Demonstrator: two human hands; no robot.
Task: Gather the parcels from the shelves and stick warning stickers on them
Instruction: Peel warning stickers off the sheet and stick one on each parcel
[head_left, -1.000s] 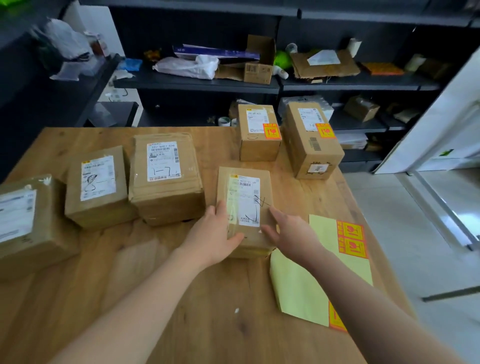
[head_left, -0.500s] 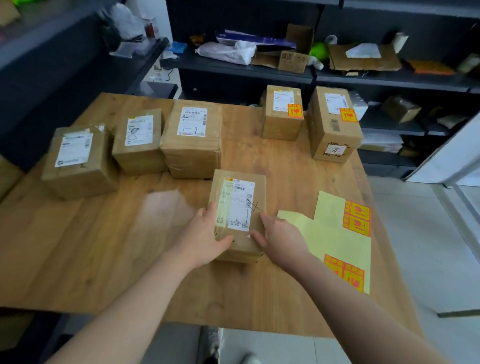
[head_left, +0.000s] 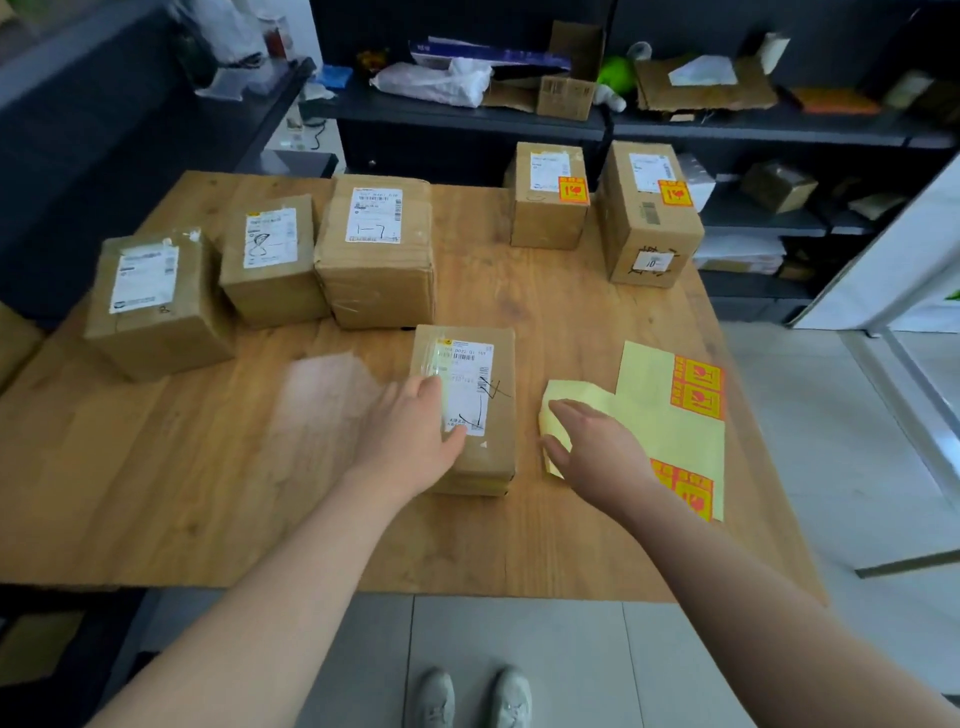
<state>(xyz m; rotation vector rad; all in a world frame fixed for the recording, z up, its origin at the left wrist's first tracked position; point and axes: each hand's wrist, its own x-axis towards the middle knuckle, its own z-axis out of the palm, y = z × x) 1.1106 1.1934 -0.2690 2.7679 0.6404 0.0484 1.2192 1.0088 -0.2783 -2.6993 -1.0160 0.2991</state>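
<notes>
On the wooden worktop (head_left: 208, 493) the flat parcel (head_left: 501, 364) lay near the middle, unstickered, with the yellow sticker sheet (head_left: 660, 431) just beside it at three o'clock. The left hand (head_left: 415, 441) rested flat on the parcel, fingers straight and together; it would do well to pin the parcel there. The right hand (head_left: 597, 452), loosely spread and holding nothing, was over the sheet's curled corner. It should probably peel an orange warning sticker (head_left: 696, 387) by its edge and place it clear of the barcode.
</notes>
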